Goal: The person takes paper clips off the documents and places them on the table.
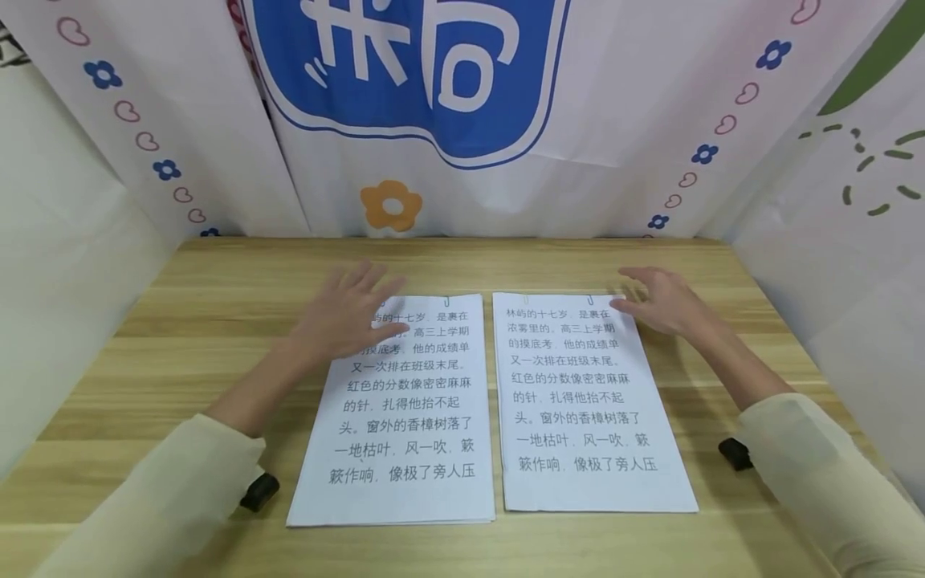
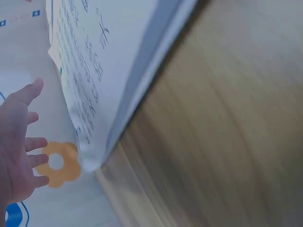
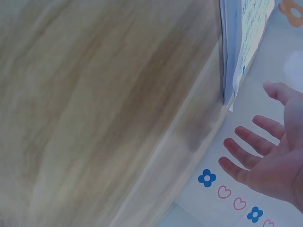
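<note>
Two stacks of printed paper lie side by side on the wooden table, a left stack [image 1: 412, 417] and a right stack [image 1: 585, 433]. Small paper clips show on their top edges, among them a green clip [image 1: 446, 302] on the left stack and a dark clip [image 1: 589, 300] on the right. My left hand [image 1: 350, 317], fingers spread, is over the left stack's upper left corner and hides some text. Beside the right stack's upper right corner is my right hand [image 1: 661, 301], its fingers extended. Both wrist views show the hands [image 2: 16, 146] [image 3: 279, 151] holding nothing.
The wooden table [image 1: 549, 546] meets a white printed cloth [image 1: 600, 189] at the back, with more white cloth on both sides. An orange flower print [image 1: 391, 205] marks the back cloth. Black devices [image 1: 260, 491] sit at both sleeve cuffs.
</note>
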A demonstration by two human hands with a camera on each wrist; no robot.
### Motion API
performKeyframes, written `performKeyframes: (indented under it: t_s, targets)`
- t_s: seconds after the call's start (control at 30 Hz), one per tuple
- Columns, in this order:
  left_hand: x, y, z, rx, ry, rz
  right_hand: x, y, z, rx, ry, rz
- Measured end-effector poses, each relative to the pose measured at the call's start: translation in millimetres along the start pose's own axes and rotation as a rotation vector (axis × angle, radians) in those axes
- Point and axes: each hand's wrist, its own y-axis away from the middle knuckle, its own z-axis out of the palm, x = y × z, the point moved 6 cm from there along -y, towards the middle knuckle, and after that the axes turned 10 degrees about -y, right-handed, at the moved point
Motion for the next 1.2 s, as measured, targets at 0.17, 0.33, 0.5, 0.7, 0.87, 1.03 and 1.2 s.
performKeyframes:
  t_s: [0.17,0.33,0.5,0.7,0.87,1.03,1.2]
  targets:
    - [9.1,-6.8,-2.2,0.029,0.033,0.005,-4,-0.8,1,0.004,-0.016,0.005]
    - [11.6,-11.4,-2.8,0.026,0.095,-0.01,-7,-1.6,2,0.017,-0.053,-0.015]
    - [12.1,-13.1,-1.9,0.02,0.128,-0.021,-9,-2.3,3,0.029,-0.075,-0.026]
    - [13.7,-14.4,-1.3,0.025,0.171,-0.027,-13,-2.4,4,0.047,-0.096,-0.044]
    - [9.4,-12.5,-0.3,0.016,0.19,-0.051,-22,-3.5,7,0.061,-0.123,-0.061]
    - [1.9,-9.4,5.6,-0.014,0.205,-0.084,-33,-6.3,11,0.06,-0.147,-0.1]
    - [-6.7,-6.1,9.3,-0.047,0.204,-0.112,-51,-9.5,18,0.058,-0.136,-0.197]
